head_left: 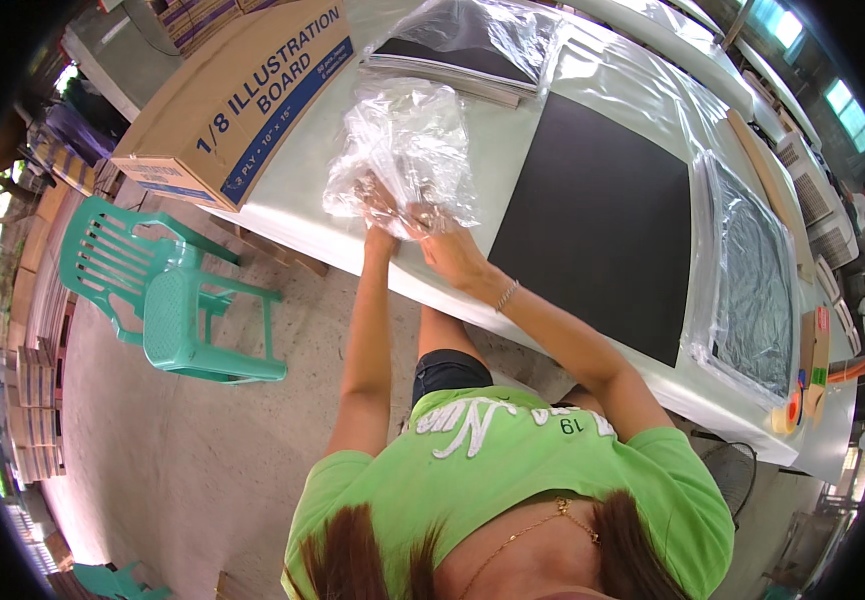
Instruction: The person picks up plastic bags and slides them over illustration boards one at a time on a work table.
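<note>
A crumpled sheet or bag of clear plastic is bunched up over the table's near edge. My left hand and my right hand are close together at its lower part, and the film covers most of the fingers. Both hands appear closed on the plastic; whether it is a bag or loose film I cannot tell. To the right of my right hand lies a large black board, flat on the table. Beyond the plastic rests a stack of black boards, partly covered with clear film.
Left of my hands stands a long cardboard box. The white-covered table carries plastic-wrapped black boards and a tape roll at the right. A green plastic chair is on the floor to the left.
</note>
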Available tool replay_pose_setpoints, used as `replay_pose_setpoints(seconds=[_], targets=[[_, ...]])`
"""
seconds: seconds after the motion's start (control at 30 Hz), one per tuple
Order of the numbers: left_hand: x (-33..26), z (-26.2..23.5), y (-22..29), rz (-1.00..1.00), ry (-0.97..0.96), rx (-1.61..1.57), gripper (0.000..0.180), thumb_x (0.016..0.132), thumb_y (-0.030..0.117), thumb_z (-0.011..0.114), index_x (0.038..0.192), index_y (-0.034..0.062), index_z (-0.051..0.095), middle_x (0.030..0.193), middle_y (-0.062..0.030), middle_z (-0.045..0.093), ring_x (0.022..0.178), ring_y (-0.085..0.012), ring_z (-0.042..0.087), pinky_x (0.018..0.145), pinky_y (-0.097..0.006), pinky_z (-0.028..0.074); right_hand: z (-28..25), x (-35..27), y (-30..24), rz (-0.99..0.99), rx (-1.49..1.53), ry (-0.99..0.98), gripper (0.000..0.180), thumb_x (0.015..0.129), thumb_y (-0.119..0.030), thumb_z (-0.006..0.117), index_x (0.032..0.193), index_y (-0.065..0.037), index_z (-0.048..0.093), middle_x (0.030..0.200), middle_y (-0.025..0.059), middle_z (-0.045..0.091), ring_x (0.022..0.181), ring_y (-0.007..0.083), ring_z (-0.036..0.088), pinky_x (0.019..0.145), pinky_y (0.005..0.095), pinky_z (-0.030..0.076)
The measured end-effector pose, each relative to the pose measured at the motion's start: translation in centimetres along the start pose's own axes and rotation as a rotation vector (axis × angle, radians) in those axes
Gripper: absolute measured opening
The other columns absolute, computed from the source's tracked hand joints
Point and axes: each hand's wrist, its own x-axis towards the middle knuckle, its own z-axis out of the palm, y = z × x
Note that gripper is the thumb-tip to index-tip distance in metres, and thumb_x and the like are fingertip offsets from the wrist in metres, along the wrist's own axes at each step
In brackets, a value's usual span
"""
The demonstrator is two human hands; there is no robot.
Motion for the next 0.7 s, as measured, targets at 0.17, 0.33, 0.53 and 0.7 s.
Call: replay_pose_setpoints(seconds=[0.17,0.33,0.53,0.7], targets=[[1.5,0.8,-2.2,0.012,-0.064,0.072,0.046,0.083,0.026,0.061,0.125,0.0082,0.053,0.129,-0.0143,0.051,0.126,-0.0314,0.041,0.108,-0.046,0.026,-0.9,-7.6,-1.2,0.050,0.229,0.194,0.031,0.078,0.008,0.046,0.105,-0.002,0.057,0.117,0.0180,0.057,0.116,0.0335,0.050,0.101,0.0414,0.038],[2.7,0.3,-3.1,0.031,-0.043,0.082,0.047,0.084,0.028,0.059,0.126,0.0087,0.052,0.129,-0.0142,0.051,0.126,-0.0315,0.041,0.108,-0.046,0.026,-4.7,-11.7,-2.4,0.043,0.431,0.170,0.032,0.073,0.012,0.046,0.099,0.000,0.060,0.114,0.0148,0.061,0.114,0.0316,0.053,0.107,0.0426,0.034],[3.7,0.3,-2.2,0.056,-0.007,0.067,0.048,0.086,0.031,0.057,0.128,0.0093,0.051,0.130,-0.0139,0.050,0.125,-0.0316,0.042,0.108,-0.045,0.026,-5.5,-17.0,-4.3,0.194,0.686,0.176,0.041,0.066,0.017,0.041,0.098,0.000,0.061,0.105,0.0128,0.064,0.113,0.0276,0.056,0.103,0.0387,0.037],[4.4,0.2,-3.1,0.065,-0.011,0.090,0.049,0.087,0.033,0.056,0.129,0.0099,0.050,0.131,-0.0137,0.050,0.125,-0.0317,0.042,0.109,-0.045,0.025,-7.2,-21.2,-4.4,0.393,0.874,0.339,0.041,0.068,0.017,0.038,0.098,0.000,0.061,0.099,0.0153,0.064,0.105,0.0277,0.059,0.094,0.0330,0.042]])
